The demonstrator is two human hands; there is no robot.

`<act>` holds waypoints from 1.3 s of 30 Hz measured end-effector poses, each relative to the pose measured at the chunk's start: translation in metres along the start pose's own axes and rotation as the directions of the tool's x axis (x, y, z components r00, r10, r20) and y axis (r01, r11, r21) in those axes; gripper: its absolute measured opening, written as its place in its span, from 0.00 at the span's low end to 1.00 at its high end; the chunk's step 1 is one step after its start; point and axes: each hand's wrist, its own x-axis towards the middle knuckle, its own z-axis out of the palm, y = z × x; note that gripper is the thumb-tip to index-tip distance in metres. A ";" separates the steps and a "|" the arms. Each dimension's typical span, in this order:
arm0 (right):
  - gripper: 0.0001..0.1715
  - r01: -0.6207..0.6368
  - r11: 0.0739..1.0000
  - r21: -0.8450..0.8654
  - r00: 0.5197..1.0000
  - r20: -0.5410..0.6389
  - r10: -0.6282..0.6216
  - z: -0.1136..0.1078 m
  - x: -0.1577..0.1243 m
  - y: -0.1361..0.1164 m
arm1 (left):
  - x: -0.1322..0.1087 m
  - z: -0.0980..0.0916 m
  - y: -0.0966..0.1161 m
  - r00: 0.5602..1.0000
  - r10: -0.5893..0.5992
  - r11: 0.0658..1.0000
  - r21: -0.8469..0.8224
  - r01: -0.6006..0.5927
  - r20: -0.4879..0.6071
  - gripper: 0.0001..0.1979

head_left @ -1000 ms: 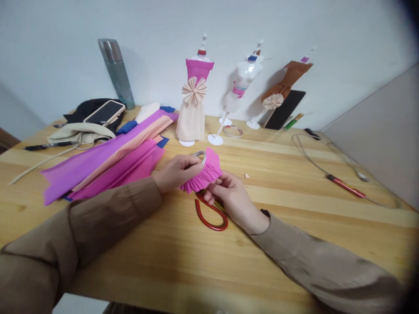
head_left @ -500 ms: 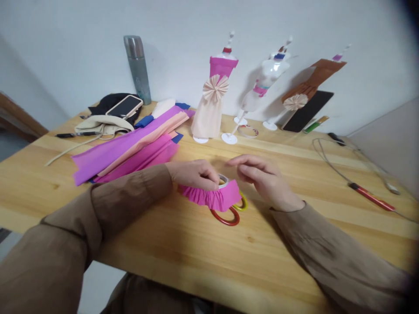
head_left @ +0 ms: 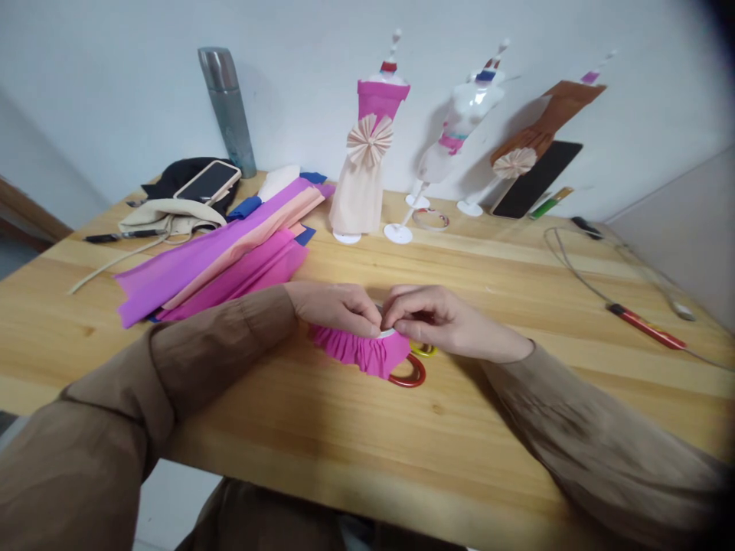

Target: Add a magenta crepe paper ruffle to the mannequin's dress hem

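Observation:
A short length of gathered pink crepe paper (head_left: 363,353) hangs below my hands, its pleats bunched towards the left. My left hand (head_left: 344,308) pinches its top edge, fingers closed. Fingertips nearly meeting it from the other side, my right hand (head_left: 428,315) is also closed at the paper's upper right edge. Between them shows the rim of a white ring, which looks like a tape roll (head_left: 388,333); most of it is hidden by my fingers. Partly under the paper lie scissors, with a red handle loop (head_left: 410,373) and a yellow one (head_left: 425,350).
Sheets of purple and pink crepe paper (head_left: 212,252) lie at left, near a phone (head_left: 207,182), pen (head_left: 123,236) and flask (head_left: 228,115). Behind stand a pink-dressed mannequin (head_left: 370,153), a bare one (head_left: 468,115) and a brown-dressed one (head_left: 551,115). A red-handled corded tool (head_left: 648,327) lies right.
My right hand has moved left and closed at the paper's edge beside my left hand. The tape roll is now mostly covered. The whole view has shifted slightly.

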 end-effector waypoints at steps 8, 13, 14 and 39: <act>0.14 0.006 1.000 -0.007 0.999 -0.042 -0.006 -0.003 -0.002 0.001 | 0.002 0.000 -0.003 0.995 0.059 0.993 -0.096 -0.066 -0.080 0.19; 0.14 0.040 0.998 -0.052 0.999 -0.008 -0.041 -0.005 -0.004 0.002 | 0.002 0.006 -0.016 0.987 0.035 0.981 -0.185 -0.065 -0.159 0.24; 0.14 0.054 0.996 -0.065 0.998 0.011 -0.054 -0.005 -0.004 0.002 | 0.002 0.007 -0.018 0.992 0.025 0.973 -0.224 -0.052 -0.124 0.27; 0.11 0.052 0.990 -0.132 0.988 -0.139 -0.070 -0.001 -0.004 0.001 | -0.004 0.009 0.019 0.965 -0.182 0.983 -0.059 0.174 -0.187 0.11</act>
